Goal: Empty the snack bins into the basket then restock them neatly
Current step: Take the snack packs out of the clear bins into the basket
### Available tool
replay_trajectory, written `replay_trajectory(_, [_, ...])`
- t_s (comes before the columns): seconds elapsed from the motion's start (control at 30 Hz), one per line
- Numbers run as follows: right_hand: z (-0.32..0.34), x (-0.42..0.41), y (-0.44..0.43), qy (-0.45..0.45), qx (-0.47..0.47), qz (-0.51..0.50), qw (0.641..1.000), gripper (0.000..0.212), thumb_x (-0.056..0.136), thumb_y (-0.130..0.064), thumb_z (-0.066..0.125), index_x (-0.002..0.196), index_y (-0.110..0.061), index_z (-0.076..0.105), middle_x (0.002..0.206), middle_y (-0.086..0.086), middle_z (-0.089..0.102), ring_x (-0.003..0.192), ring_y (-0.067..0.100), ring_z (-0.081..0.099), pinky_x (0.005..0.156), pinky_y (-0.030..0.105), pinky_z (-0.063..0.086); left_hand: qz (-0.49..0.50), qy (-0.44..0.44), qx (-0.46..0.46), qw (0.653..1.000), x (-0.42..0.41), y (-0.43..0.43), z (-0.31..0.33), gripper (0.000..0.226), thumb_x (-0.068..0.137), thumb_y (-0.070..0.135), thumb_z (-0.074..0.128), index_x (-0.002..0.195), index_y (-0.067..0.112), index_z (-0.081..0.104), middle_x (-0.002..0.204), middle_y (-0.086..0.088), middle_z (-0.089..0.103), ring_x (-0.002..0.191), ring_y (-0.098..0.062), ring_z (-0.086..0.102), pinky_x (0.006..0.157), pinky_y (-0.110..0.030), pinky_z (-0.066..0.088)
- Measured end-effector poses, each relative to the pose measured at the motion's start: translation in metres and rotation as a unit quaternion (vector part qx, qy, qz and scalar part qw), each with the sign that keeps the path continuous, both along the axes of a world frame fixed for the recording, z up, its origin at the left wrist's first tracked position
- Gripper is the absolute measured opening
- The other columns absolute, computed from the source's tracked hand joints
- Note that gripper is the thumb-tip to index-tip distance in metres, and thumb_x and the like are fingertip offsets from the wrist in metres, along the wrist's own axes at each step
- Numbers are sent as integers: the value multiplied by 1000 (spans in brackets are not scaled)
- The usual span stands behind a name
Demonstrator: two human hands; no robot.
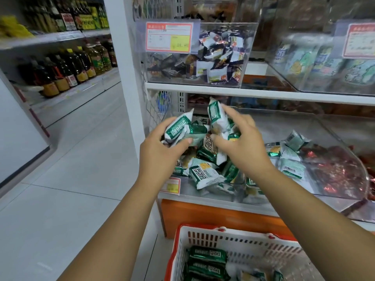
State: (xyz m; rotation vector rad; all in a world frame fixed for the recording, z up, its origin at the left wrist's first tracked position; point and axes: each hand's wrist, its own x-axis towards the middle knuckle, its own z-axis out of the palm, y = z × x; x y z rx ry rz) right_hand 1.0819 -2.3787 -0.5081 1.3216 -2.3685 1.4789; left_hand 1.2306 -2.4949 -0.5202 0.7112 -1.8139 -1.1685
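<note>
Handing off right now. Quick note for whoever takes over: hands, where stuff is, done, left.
The left hand grips several green-and-white packets above the lower bin.
The right hand grips more of them, same spot.
The basket sits below the shelf and holds some of these packets.
Done: lower bin partly emptied.
Left: many packets lie in the lower bin. The upper bin of dark packets and the red foil snacks look untouched. No restocking yet.
</note>
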Motion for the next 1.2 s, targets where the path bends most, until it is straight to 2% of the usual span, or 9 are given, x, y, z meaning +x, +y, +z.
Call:
replay_trajectory(0.3, [-16,20,139,-164,-41,-8,986,50,79,-28,76,118,-53,56,125,-20,56,113,-7,50,90,11,40,-149,-20,-44,988,11,109,-8,57,77,20,81,113,52,51,116,26,60,105,12,58,82,-5,45])
replay_trajectory(0.4, [-75,14,192,-277,10,-41,960,46,79,-34,77,119,-48,60,126,-15,58,117,8,53,93,33,46,-229,-126,-32,965,-5,148,-59,51,81,31,77,123,47,51,124,34,51,113,10,51,89,-12,45])
replay_trajectory(0.57, [-210,19,249,-405,179,-92,892,56,83,-28,74,135,-29,54,140,-2,51,128,21,50,100,38,46,-312,-337,-3,888,-26,198,-189,60,88,30,72,140,37,44,145,14,44,126,-7,46,93,-11,36])
replay_trajectory(0.7, [-291,25,275,-428,250,-113,861,55,82,-21,76,132,-10,57,120,0,63,101,18,62,78,13,48,-330,-397,97,851,-27,231,-278,62,83,30,77,138,28,49,138,7,53,120,-12,53,100,-24,44])
replay_trajectory(0.77, [-318,28,281,-387,272,-154,868,47,81,-25,78,124,-20,61,93,5,70,80,19,66,61,4,42,-312,-422,153,837,-26,243,-309,66,82,34,78,140,26,48,128,5,58,107,-12,58,90,-25,49])
replay_trajectory(0.83, [-345,29,284,-366,285,-169,870,55,73,-43,80,122,-35,56,98,8,67,91,22,65,76,19,52,-317,-438,202,817,-28,248,-326,67,83,35,77,142,27,45,124,7,57,101,-8,59,85,-25,52])
replay_trajectory(0.93, [-361,24,276,-404,278,-178,853,75,69,-48,81,135,-29,52,134,8,48,123,27,48,99,46,46,-344,-445,246,789,-37,241,-330,76,83,22,78,146,30,36,145,-1,46,104,-12,60,83,-28,56])
replay_trajectory(1.0, [-351,17,268,-403,285,-174,852,72,76,-42,79,139,-23,49,139,4,45,130,25,42,106,44,40,-349,-481,193,781,-42,232,-318,75,89,18,72,151,30,30,148,-1,43,98,-11,61,67,-14,50])
replay_trajectory(1.2, [-295,1,249,-380,168,-228,881,38,93,-23,62,130,-16,58,126,0,61,117,18,57,97,34,46,-334,-438,9,835,-39,196,-242,57,90,28,69,142,31,45,148,10,43,130,-5,41,98,-16,29])
